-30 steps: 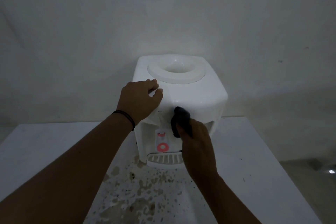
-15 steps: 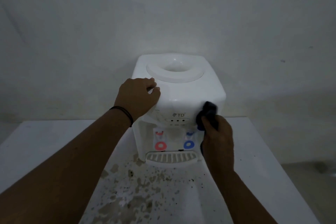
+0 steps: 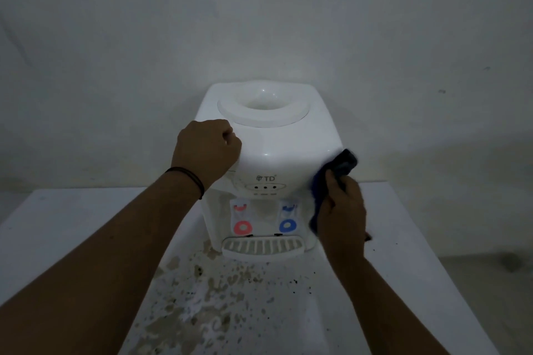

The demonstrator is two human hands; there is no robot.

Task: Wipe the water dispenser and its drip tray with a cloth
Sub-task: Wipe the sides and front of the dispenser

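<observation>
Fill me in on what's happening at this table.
A person is wiping a white water dispenser that stands on a stained table. The right hand holds a dark blue cloth against the dispenser's right front corner. The left hand, curled, rests on its upper left shoulder, apparently steadying it. The drip tray at the bottom front is not being touched.

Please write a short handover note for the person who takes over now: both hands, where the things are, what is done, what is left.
Left hand: curled on the top front left corner of the white plastic water dispenser, bracing it.
Right hand: holds the dark blue cloth against the dispenser's front right edge.
White slotted drip tray: in place at the dispenser's base, on the stained white table.
Done: cannot tell which surfaces are already wiped.
Left: the drip tray, not being touched now, and any unwiped sides.
</observation>
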